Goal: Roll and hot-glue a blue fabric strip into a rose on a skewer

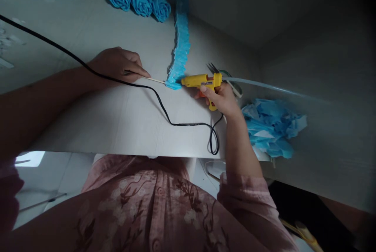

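Observation:
My left hand is closed around a thin pale stick, whose far tip touches the near end of a ruffled blue crepe paper strip. The strip runs away from me across the table. In my right hand is a yellow hot glue gun, its nozzle close beside the strip's near end. A long translucent glue stick sticks out of the gun's back. Whether glue is coming out is too small to tell.
Several blue paper roses lie at the back of the table. The black cord crosses my left forearm and loops near the front edge. Scissors lie behind my right hand; crumpled blue paper sits at right.

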`<state>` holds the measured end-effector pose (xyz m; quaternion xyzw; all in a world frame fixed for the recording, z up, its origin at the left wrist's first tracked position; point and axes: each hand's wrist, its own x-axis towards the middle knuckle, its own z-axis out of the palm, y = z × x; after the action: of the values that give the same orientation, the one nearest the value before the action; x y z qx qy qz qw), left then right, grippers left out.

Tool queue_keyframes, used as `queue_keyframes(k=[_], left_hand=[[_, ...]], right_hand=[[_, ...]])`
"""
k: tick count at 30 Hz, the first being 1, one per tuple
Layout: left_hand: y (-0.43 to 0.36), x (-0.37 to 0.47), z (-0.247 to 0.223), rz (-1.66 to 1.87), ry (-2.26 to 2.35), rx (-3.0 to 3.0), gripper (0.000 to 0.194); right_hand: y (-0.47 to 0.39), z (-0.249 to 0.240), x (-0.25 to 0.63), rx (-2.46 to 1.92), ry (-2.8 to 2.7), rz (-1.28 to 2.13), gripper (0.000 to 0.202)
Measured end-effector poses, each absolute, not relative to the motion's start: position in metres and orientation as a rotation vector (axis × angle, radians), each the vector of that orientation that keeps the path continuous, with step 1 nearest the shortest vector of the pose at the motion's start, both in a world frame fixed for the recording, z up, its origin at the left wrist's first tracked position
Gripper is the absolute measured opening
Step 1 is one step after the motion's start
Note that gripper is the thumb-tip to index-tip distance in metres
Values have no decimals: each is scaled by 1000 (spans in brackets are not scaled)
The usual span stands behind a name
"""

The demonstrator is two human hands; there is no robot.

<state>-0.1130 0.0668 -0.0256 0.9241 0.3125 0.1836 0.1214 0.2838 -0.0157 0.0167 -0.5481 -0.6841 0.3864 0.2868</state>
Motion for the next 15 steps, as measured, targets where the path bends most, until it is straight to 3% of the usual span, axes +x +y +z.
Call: queue_keyframes(k=[15], left_hand=[[66,-112,-23,538,871,2726,51]], right_hand=[[-16,11,281,-1426,-1813,1042,72]])
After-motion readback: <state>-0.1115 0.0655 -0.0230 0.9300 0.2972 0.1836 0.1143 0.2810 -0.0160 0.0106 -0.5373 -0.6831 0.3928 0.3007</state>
